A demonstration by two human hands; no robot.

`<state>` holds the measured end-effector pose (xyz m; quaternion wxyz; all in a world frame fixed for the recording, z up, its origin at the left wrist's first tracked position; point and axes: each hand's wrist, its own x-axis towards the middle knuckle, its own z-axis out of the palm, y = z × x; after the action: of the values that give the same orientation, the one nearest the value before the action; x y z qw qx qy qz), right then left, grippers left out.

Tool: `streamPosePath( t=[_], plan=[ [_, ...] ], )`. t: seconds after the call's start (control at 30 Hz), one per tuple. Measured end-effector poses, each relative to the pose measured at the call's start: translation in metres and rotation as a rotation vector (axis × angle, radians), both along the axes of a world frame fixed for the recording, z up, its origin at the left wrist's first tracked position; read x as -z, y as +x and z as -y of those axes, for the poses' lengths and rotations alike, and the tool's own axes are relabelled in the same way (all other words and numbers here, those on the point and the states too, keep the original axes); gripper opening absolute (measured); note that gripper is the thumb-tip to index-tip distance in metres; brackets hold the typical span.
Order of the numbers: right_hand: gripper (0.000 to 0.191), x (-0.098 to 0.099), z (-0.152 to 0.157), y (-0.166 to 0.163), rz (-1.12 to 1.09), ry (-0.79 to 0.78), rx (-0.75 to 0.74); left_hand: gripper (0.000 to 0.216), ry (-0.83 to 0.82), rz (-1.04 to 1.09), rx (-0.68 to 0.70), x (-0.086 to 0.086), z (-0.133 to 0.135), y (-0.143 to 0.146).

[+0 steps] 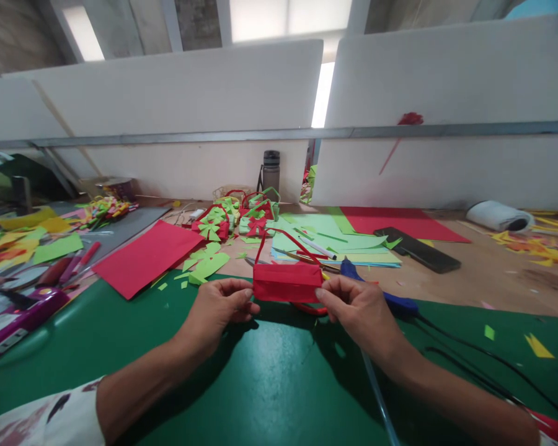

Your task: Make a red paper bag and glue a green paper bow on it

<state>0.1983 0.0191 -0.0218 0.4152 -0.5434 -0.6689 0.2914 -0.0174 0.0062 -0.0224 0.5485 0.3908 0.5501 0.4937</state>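
Red, the boxy bag [287, 282] pinched between left fingers [237, 299] and right fingers [332, 301] seems mid-adjustment, calling next for light pressure.

The left sleeve [51, 416] is white with maroon and pinkish blotches. The right sleeve [544, 440] shows a pale edge.

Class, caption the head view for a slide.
Left hand and right hand hold a red box between them over a green surface.
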Motion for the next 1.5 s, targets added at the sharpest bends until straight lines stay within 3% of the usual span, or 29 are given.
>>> streamPosePath(
  t=[0.3,0.6,0.93,1.2,1.33,1.5],
  plan=[
    [0.024,0.000,0.007,-0.001,0.041,0.086,-0.006,0.022,-0.038,0.099,0.000,0.009,-0.004,0.000],
    [0.022,0.000,0.006,-0.001,0.034,0.059,-0.041,0.022,0.035,0.058,0.016,0.014,-0.004,0.002],
    [0.028,0.001,0.007,-0.002,0.160,0.139,-0.043,0.024,0.122,0.050,0.080,0.012,0.000,0.002],
    [0.028,0.001,0.011,-0.003,0.124,0.143,-0.037,0.021,0.025,0.190,0.084,0.010,0.001,0.006],
    [0.029,0.001,0.010,-0.004,0.075,0.071,-0.050,0.016,-0.011,0.251,0.073,0.010,0.000,0.006],
    [0.027,0.004,0.007,-0.004,0.079,0.032,-0.059,0.012,0.028,0.179,0.046,0.011,0.000,0.004]
  ],
)
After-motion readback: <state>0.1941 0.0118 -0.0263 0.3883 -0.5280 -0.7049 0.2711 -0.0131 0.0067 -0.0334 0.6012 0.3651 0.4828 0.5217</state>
